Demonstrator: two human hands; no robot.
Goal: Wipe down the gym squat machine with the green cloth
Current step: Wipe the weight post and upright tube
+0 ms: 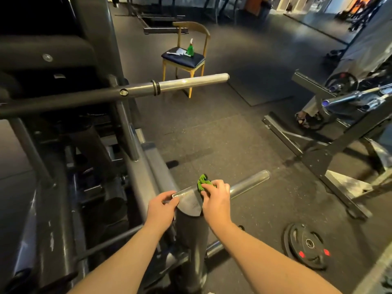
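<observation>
Right hand (pixel 216 198) bunches green cloth (pixel 202 183) against the squat machine's capped post (pixel 191 203), six o'clock; left hand (pixel 162 205) grips the cap's edge, likely steadying; spray bottle (pixel 190 48) waits on chair (pixel 183 58), twelve o'clock.

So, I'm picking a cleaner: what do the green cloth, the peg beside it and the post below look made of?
The green cloth: soft fabric, perhaps microfibre, going by its bunched folds. The peg: bare polished metal, likely chromed steel, with bright streaked reflections. The post: seemingly metal under dark matte paint; its slanted cap looks brushed grey and scuffed.
</observation>
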